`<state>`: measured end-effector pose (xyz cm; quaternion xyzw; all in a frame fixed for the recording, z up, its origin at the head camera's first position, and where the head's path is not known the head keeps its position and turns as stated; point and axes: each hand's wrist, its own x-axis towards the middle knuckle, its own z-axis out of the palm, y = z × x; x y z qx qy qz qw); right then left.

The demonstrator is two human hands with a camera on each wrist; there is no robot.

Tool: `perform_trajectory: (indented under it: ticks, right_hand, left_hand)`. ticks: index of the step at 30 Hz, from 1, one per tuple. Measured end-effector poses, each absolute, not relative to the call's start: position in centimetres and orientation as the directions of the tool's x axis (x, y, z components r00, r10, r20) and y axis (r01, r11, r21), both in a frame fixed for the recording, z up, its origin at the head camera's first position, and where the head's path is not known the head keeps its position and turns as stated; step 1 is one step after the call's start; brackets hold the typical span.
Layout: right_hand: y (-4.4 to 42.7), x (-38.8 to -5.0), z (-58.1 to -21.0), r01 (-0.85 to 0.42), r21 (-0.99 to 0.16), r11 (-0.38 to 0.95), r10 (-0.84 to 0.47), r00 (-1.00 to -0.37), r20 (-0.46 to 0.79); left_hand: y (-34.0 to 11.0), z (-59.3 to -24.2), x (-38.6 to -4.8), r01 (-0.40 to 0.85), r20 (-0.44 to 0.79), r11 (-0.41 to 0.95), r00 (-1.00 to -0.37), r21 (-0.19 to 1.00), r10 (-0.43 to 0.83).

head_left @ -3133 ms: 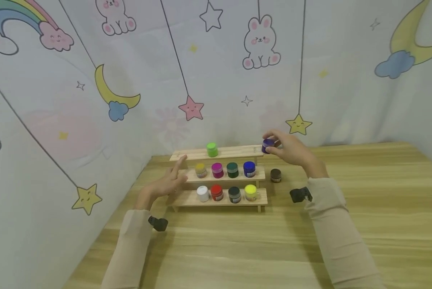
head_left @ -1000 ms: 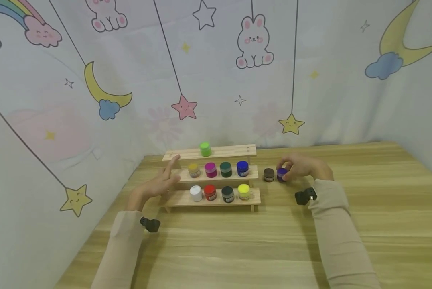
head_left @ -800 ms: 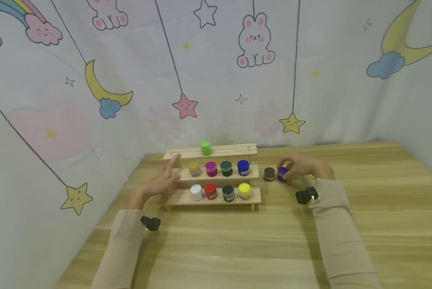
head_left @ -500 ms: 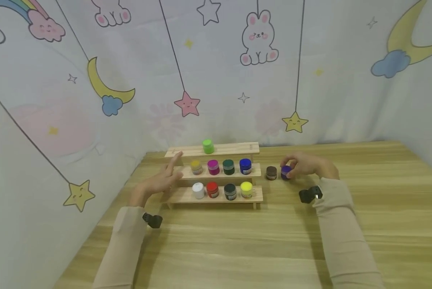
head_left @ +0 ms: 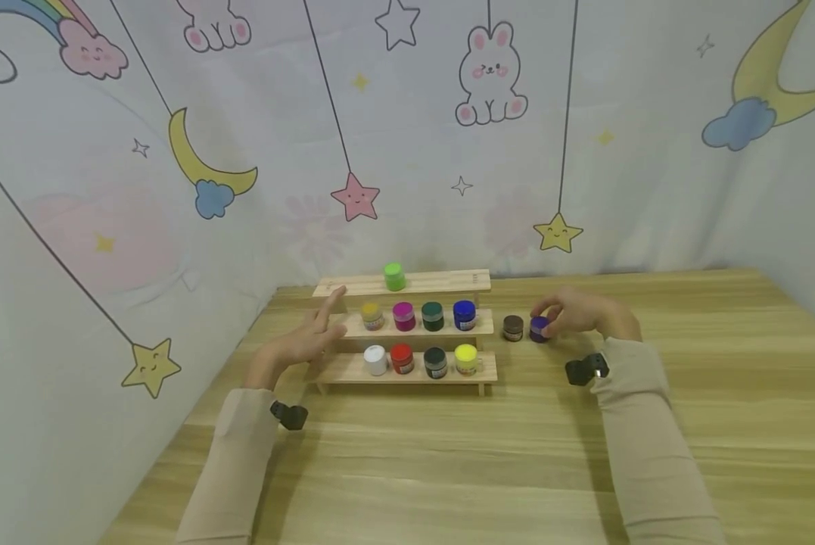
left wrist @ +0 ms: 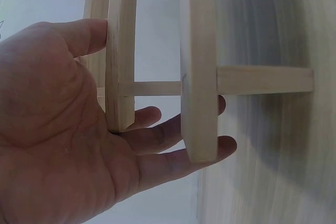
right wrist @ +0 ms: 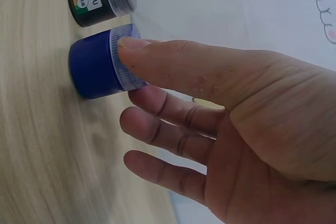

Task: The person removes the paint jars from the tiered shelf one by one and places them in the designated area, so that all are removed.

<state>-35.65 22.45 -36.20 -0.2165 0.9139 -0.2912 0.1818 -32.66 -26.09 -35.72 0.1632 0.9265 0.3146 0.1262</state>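
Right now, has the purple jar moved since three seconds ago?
Yes: from the right end of the top shelf, the purple jar has moved down and rightward, to the table right of the brown jar.

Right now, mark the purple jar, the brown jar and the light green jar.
Purple jar [right wrist: 94,65]: right wrist view, on its body.
Brown jar [head_left: 512,329]: head view, front, mid-height.
Light green jar [head_left: 395,278]: head view, front, mid-height.
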Motion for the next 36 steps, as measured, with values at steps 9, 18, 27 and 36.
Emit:
perform_trajectory:
  ticks: [9, 18, 27, 36]
  right_hand:
    - [22.2, -35.5, -35.5, -0.400, -0.634, 0.662, -0.583, -0.807, -0.100]
    - [20.3, -34.8, -33.7, -0.411, -0.582, 0.701, -0.507, -0.862, -0.002]
    - [17.9, -34.4, -32.1, -0.479, -0.570, 0.667, -0.468, -0.865, 0.179]
    - [15.8, -34.2, -31.4, -0.498, -0.576, 0.648, -0.392, -0.867, 0.309]
  left_hand:
    - [-26.0, -35.8, -32.6, 0.222, -0.137, 0.745, -0.912, 0.629, 0.388]
    - [-26.2, -35.9, -32.8, 0.223, -0.138, 0.738, -0.909, 0.637, 0.394]
    - [-26.2, -36.1, -33.0, 0.198, -0.149, 0.742, -0.916, 0.640, 0.373]
    - [-26.0, -35.8, -32.6, 0.222, -0.136, 0.738, -0.910, 0.637, 0.391]
